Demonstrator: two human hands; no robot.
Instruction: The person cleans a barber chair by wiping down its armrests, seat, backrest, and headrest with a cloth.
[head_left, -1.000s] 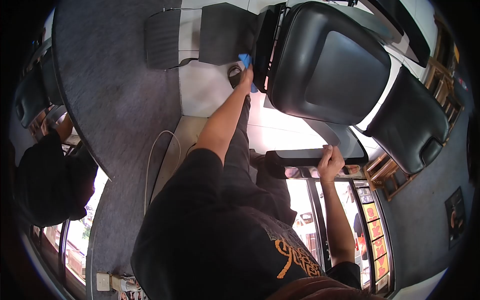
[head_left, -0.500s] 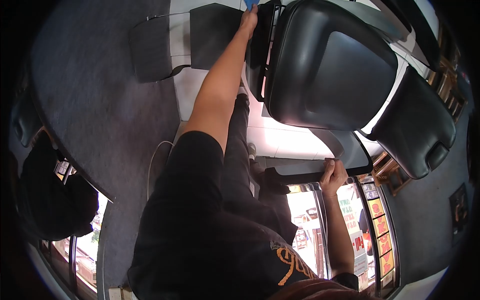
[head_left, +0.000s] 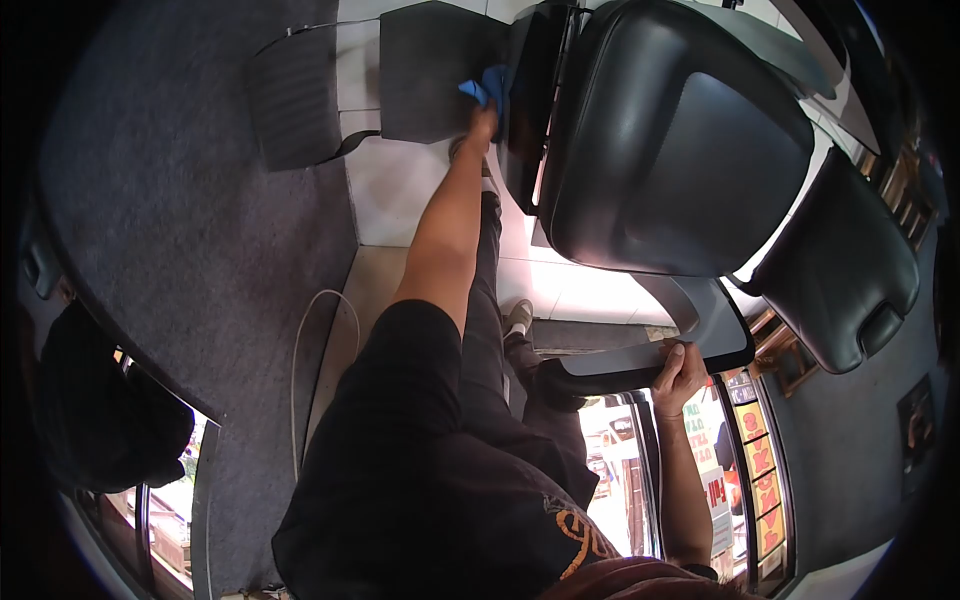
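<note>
My left hand (head_left: 483, 122) reaches down to the front edge of the black chair and is closed on a blue cloth (head_left: 495, 85). The cloth lies against the dark panel (head_left: 528, 110) in front of the padded black seat (head_left: 680, 140). My right hand (head_left: 680, 375) grips the near armrest (head_left: 610, 368), its fingers wrapped round the outer edge. Beyond my left hand is the flat dark leg rest (head_left: 430, 70).
A ribbed footrest (head_left: 295, 100) is at the upper left, beside a dark grey surface (head_left: 200, 200). A headrest (head_left: 845, 260) stands at the right. A pale cable (head_left: 298, 370) curves beside my left sleeve. White floor tiles (head_left: 395, 190) show under the chair.
My left hand and the blue cloth went up towards the top edge, then came back down along the chair's front. My right hand has stayed on the armrest while the view shifted slightly.
</note>
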